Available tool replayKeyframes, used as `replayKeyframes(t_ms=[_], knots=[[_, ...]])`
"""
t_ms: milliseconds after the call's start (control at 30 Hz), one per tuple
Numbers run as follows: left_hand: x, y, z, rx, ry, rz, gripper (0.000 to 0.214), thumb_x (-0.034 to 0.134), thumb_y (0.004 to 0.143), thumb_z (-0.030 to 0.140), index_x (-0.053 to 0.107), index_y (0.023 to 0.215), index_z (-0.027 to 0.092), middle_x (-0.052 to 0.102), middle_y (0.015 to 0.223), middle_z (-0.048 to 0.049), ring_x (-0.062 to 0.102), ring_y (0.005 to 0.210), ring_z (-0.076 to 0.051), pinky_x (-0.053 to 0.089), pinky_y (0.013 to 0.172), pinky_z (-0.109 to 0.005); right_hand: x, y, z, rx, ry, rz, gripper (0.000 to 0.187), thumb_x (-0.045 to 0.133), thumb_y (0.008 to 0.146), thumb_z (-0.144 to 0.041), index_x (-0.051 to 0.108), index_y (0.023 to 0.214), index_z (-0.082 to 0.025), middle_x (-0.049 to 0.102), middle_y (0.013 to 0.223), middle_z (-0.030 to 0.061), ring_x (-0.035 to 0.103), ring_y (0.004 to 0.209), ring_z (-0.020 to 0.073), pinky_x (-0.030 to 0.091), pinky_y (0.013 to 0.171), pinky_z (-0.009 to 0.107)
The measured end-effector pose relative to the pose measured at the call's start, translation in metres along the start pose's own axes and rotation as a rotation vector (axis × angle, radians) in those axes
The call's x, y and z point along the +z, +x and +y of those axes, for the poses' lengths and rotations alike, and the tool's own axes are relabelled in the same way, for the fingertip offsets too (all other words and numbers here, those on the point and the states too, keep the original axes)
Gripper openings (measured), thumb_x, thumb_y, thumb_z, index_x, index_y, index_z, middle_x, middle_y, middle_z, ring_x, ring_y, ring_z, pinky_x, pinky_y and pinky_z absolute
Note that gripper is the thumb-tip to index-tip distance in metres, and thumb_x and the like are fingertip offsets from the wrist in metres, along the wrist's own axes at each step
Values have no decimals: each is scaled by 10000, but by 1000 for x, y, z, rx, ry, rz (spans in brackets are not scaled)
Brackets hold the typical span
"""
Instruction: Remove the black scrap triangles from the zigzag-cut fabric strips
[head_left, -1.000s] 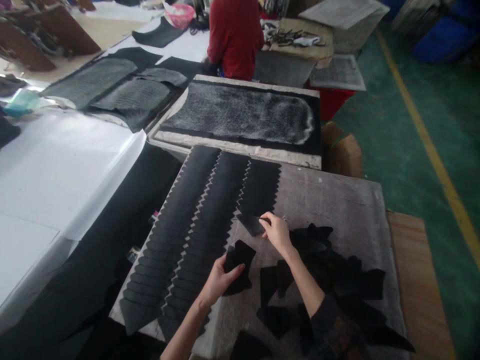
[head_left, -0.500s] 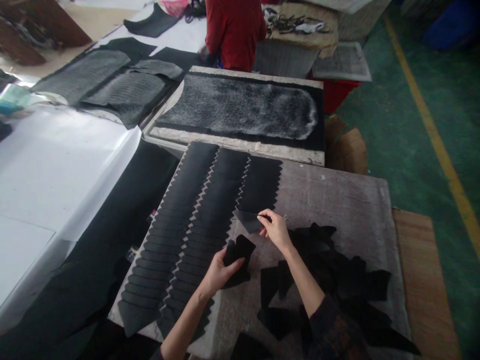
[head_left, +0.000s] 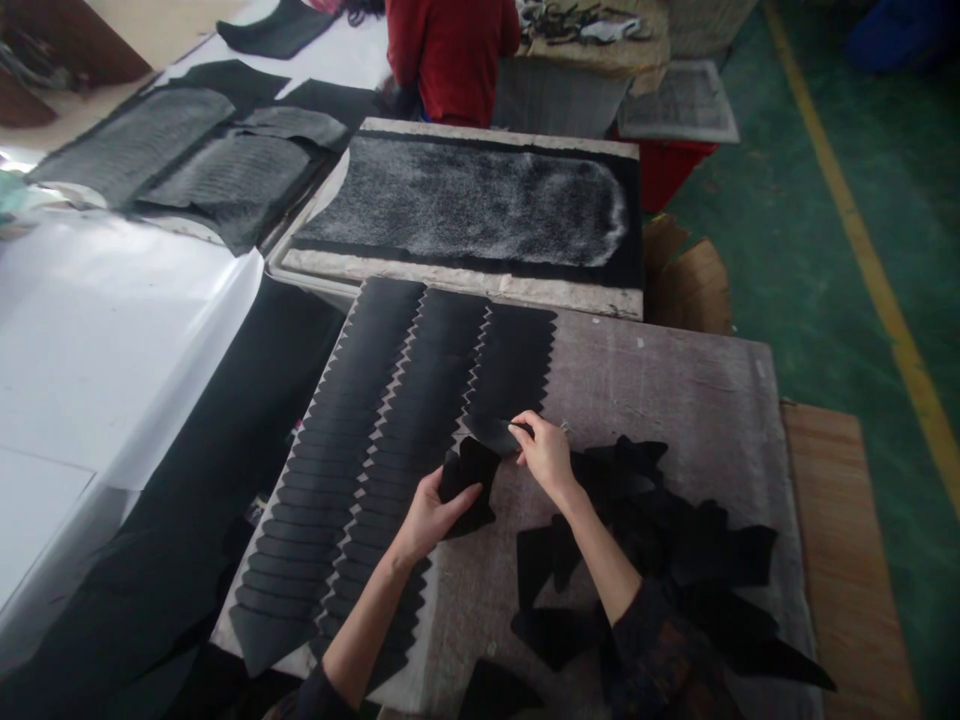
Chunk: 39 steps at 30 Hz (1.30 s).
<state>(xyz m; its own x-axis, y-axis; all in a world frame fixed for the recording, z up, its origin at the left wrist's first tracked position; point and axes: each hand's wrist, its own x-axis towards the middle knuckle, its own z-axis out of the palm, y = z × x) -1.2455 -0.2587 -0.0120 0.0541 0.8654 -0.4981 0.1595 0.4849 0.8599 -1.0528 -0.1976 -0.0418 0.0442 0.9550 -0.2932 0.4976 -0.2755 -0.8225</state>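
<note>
Black, thin pieces with pointed ends overlap in three rows on a worn grey-brown board, their tips making zigzag edges. The third row, on the right, is the shortest. At its near end, the person's right hand pinches one dark piece between thumb and fingertips. Just below and to the left, the left hand is curled, thumb on top, around a small bunch of black pieces. More loose pieces lie scattered on the board's right side, around the right forearm. Beside the board's left edge, a small pale patch may be a label, too dim to read. Beyond the board, black material with a whitish surface lies on another table, near a person in red.
</note>
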Motion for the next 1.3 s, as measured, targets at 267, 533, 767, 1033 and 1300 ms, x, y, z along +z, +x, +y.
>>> replayKeyframes(t_ms=[267, 533, 767, 1033, 1300], knots=[[-3, 15, 2, 63, 42, 29, 442, 743, 696, 366, 657, 1079, 164, 737, 907, -42, 659, 853, -215, 552, 754, -286, 0, -2, -8, -12, -185, 18, 242, 429, 883, -405, 616, 943, -263, 619, 526, -46, 598, 508, 107, 415, 623, 225], [-5, 28, 1, 96, 99, 9, 531, 721, 722, 379, 603, 1199, 178, 741, 979, -56, 654, 999, -249, 551, 846, -322, -2, -4, -11, 5, -404, 56, 245, 438, 891, -421, 559, 1002, -239, 736, 821, 43, 682, 770, 172, 388, 644, 261], [-8, 31, -1, 46, 121, 9, 423, 721, 724, 410, 660, 1058, 157, 740, 886, -43, 661, 794, -199, 556, 723, -285, -17, -9, -9, 61, -516, 66, 273, 434, 889, -448, 605, 916, -237, 746, 875, 72, 686, 791, 185, 361, 616, 281], [-8, 33, 1, 28, 134, 33, 370, 730, 711, 419, 690, 973, 161, 747, 839, -36, 655, 725, -187, 542, 653, -266, -19, -3, -5, 134, -510, 69, 250, 500, 856, -446, 611, 819, -225, 736, 822, 72, 680, 768, 184, 369, 605, 286], [-6, 34, 3, 24, 88, 46, 361, 751, 694, 407, 693, 955, 165, 750, 840, -22, 659, 744, -179, 533, 671, -253, -18, -2, -4, 143, -543, 128, 240, 541, 840, -400, 523, 1002, -224, 727, 833, 52, 696, 766, 213, 380, 592, 283]])
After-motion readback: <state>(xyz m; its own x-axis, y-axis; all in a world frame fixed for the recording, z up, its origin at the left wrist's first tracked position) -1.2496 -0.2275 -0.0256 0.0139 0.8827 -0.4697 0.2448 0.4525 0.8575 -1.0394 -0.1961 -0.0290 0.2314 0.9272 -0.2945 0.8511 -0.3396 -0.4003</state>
